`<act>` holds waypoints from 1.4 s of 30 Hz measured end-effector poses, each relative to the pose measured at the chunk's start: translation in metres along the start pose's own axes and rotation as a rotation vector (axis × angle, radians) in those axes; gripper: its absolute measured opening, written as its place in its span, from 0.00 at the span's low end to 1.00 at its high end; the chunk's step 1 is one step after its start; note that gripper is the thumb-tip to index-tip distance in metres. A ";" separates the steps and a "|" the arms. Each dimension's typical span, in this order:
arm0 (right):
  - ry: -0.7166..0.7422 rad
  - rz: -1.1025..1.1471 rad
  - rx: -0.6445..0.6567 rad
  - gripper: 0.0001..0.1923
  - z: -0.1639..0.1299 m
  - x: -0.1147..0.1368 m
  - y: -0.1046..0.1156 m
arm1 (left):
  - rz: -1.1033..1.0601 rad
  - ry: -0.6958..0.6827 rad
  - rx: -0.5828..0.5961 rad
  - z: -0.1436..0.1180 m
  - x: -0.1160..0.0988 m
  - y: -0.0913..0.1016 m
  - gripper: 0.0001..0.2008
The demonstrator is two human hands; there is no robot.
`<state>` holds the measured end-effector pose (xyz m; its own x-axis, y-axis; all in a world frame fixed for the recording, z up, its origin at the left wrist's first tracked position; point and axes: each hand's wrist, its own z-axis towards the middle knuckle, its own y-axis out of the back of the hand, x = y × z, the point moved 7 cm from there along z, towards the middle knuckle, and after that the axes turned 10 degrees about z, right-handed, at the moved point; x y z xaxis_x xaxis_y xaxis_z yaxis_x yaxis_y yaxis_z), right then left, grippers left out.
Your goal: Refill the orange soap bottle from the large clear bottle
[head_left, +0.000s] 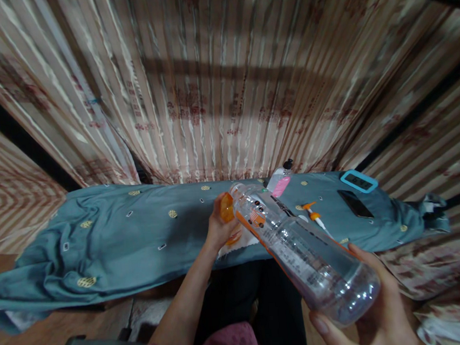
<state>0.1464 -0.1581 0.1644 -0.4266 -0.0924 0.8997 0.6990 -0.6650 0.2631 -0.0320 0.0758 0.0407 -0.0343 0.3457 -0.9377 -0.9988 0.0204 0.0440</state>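
We see a clear plastic bottle [303, 252] with an orange strip along its side and a small orange print near its shoulder. It looks nearly empty; we cannot tell for sure whether any liquid is inside. It lies tilted, with the base toward 5 o'clock, close to us, and the open neck toward 11 o'clock, above the front edge of the table.

Our right hand [369, 311] comes in from 5 o'clock with the palm up and cups the base. Its fingers are curled around the lower body of the bottle, the thumb along the near side and the other fingers on the far side, so the base sits between them.

Our left hand [221, 225] reaches forward from 6 o'clock, with the forearm straight. Its fingers are bent and pinch an orange cap [227, 207], which is just beside the neck at 9 o'clock of it. We cannot tell if the cap touches the neck.

Under the hands is a blue cloth [130, 236] over the table. At 1 o'clock of the neck stands a small bottle with a pink label [279, 181]. More toward 3 o'clock lie a phone [355, 204] and a blue-framed device [359, 180], well apart from the hands. Striped curtains [220, 76] hang behind.
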 end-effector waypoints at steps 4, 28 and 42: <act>0.008 0.008 0.002 0.48 0.000 0.000 0.000 | 0.000 -0.008 0.002 0.000 -0.002 0.000 0.34; -0.041 0.023 0.001 0.50 -0.001 -0.003 -0.001 | -0.006 0.018 0.003 0.000 -0.002 0.000 0.35; 0.002 0.027 0.017 0.49 0.000 -0.002 -0.001 | 0.012 -0.005 0.007 0.000 -0.002 0.000 0.35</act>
<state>0.1463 -0.1571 0.1617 -0.4084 -0.1119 0.9059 0.7200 -0.6495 0.2444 -0.0325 0.0748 0.0422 -0.0462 0.3510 -0.9352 -0.9981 0.0223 0.0576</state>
